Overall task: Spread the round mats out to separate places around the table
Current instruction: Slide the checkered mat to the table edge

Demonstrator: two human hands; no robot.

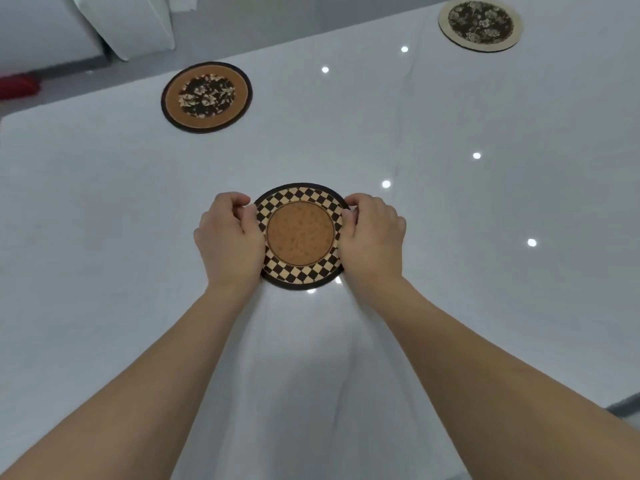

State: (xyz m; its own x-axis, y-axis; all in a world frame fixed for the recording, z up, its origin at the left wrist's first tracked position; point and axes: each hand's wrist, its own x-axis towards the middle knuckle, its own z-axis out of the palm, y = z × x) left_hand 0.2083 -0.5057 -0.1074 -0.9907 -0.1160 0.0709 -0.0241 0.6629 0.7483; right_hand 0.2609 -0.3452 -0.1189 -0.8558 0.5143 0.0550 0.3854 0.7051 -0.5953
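1. Near centre: left hand (230,233) and right hand (372,233) pinch opposite edges of the checkered mat (300,235) on the white surface (104,220); placement unfinished.
2. Far left: brown floral mat (206,97) placed.
3. Far right: cream floral mat (480,23) placed, well apart.

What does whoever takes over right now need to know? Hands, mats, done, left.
Left hand: curled on the left edge of the checkered mat.
Right hand: curled on its right edge. Whether the mat is gripped or just steadied, and whether more mats lie beneath it, cannot be told.
Mats: checkered one near the middle of the white table; brown floral mat far left by the edge; cream floral mat far right.
Done: two floral mats sit apart in their own spots.
Left: settle the checkered mat in a spot of its own, then let go.
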